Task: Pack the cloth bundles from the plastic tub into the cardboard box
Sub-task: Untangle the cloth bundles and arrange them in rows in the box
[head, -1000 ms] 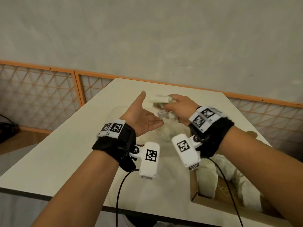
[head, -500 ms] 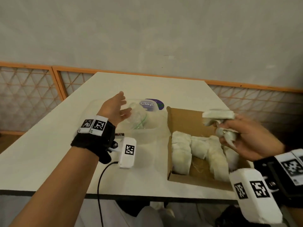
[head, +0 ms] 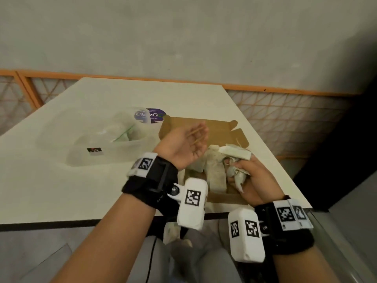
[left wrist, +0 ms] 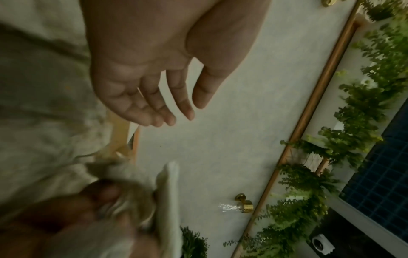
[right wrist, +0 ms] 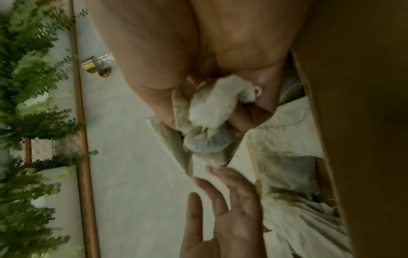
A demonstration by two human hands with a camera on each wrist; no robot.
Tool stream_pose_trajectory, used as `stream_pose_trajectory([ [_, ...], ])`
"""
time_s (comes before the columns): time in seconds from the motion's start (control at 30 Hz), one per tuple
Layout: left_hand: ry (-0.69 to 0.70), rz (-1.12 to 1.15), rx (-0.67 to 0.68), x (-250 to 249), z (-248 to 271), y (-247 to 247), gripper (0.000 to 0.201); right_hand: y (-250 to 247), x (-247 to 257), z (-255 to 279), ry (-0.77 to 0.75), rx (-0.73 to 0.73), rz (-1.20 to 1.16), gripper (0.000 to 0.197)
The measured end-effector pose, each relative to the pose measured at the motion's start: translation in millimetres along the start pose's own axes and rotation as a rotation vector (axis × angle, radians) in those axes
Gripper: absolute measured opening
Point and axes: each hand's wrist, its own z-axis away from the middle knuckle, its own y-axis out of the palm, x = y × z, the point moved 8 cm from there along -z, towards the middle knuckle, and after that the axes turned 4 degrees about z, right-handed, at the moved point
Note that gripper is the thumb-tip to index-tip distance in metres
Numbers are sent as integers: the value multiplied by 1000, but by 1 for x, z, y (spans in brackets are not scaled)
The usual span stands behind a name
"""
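My right hand (head: 242,172) grips a crumpled off-white cloth bundle (head: 234,158) just above the open cardboard box (head: 220,127), at its right side. The same bundle (right wrist: 209,111) fills the right wrist view, bunched in my curled fingers. Several packed cloth bundles (head: 214,172) lie in the box below. My left hand (head: 187,146) hovers palm-up and empty over the box's left part, fingers relaxed (left wrist: 154,104). The clear plastic tub (head: 98,139) stands left of the box with some pale cloth and a green strip inside.
The box and tub sit on a white table (head: 61,180) whose near edge runs under my wrists. A round purple-labelled lid (head: 151,115) lies behind the tub. Orange-framed lattice fencing (head: 285,119) and a grey wall lie beyond.
My right hand carried the bundle from the tub across to the box and lowered it. My left hand left the tub and moved right, over the box.
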Motion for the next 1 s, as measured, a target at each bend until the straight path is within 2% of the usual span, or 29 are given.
stream_pose_trajectory([
  [0.1,2,13,-53,25,-2,-3,22,13,2,-2,0,93,67,36],
  [0.23,-45,76,-11,38,1,-1,50,58,20,-10,-20,247,480,29],
  [0.27,-59,102,10,37,4,1,52,70,23,-14,-40,297,597,28],
  [0.3,-62,130,32,35,5,3,48,79,26,-18,-70,330,725,31],
  [0.4,-74,171,78,30,9,4,37,97,28,-25,-172,415,1084,59],
  [0.5,-107,190,92,30,10,-2,33,103,22,-27,-232,456,1279,81],
  [0.57,-124,204,89,32,10,-6,30,104,19,-28,-304,441,1473,87],
  [0.63,-113,178,100,32,11,-9,25,103,20,-25,-362,392,1687,84],
  [0.7,-100,161,142,29,11,-10,21,102,25,-15,-385,404,1625,79],
  [0.77,-99,212,164,25,9,-16,21,95,39,2,-406,372,1326,71],
  [0.9,-82,369,174,15,7,-33,16,16,58,21,-455,-91,848,48],
  [0.93,-63,396,179,14,7,-36,14,-7,51,23,-429,-178,780,45],
  [1.0,-44,420,194,12,8,-37,12,-38,25,24,-336,-260,728,44],
])
